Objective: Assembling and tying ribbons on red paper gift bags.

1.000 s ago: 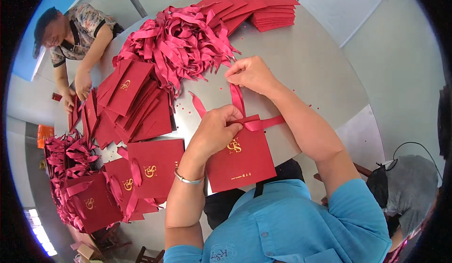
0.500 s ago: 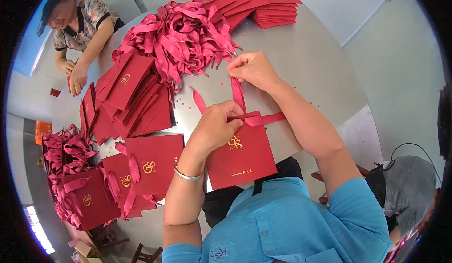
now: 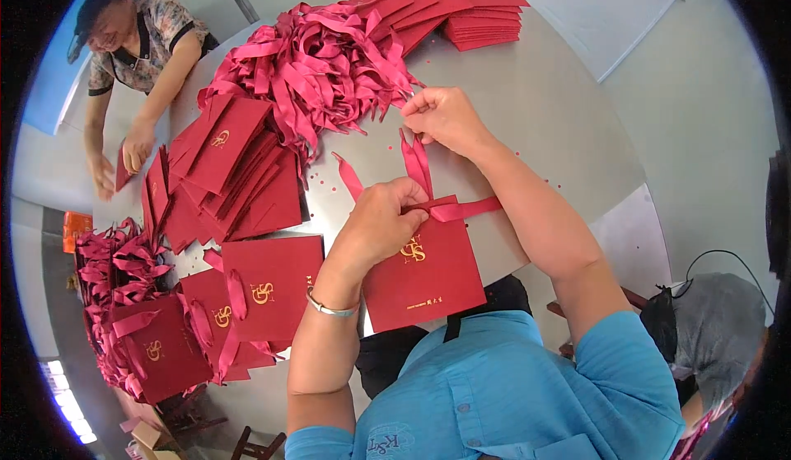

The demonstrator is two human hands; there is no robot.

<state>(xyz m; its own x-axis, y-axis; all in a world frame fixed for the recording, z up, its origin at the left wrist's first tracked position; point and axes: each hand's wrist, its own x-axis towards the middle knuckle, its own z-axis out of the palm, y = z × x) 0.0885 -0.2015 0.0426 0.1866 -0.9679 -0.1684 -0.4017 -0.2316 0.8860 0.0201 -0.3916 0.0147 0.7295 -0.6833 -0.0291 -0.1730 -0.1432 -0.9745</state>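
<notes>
- Red card with a gold emblem [image 3: 424, 270] lies flat on the grey worktop [image 3: 544, 105], near the 6 o'clock edge just in front of the person in the blue shirt [image 3: 494, 394].
- The left hand [image 3: 381, 221] presses down on the card's top edge, its grip closed over the red ribbon [image 3: 449, 206] where the strands cross.
- The right hand [image 3: 445, 118], at 12 o'clock from the card, pinches one ribbon end between thumb and fingers, the strand running taut down to the card.
- A loose ribbon tail sticks out toward 3 o'clock, another toward 10 o'clock.
- A heap of red ribbons [image 3: 317, 68] sits at 11 o'clock, touching a fanned stack of red cards [image 3: 227, 167].
- Finished cards with ribbons [image 3: 206, 320] lie at 8 o'clock.
- More stacked cards [image 3: 478, 11] sit at 12 o'clock, well apart.
- A co-worker [image 3: 136, 39] leans in at 10 o'clock, hands on the worktop.
</notes>
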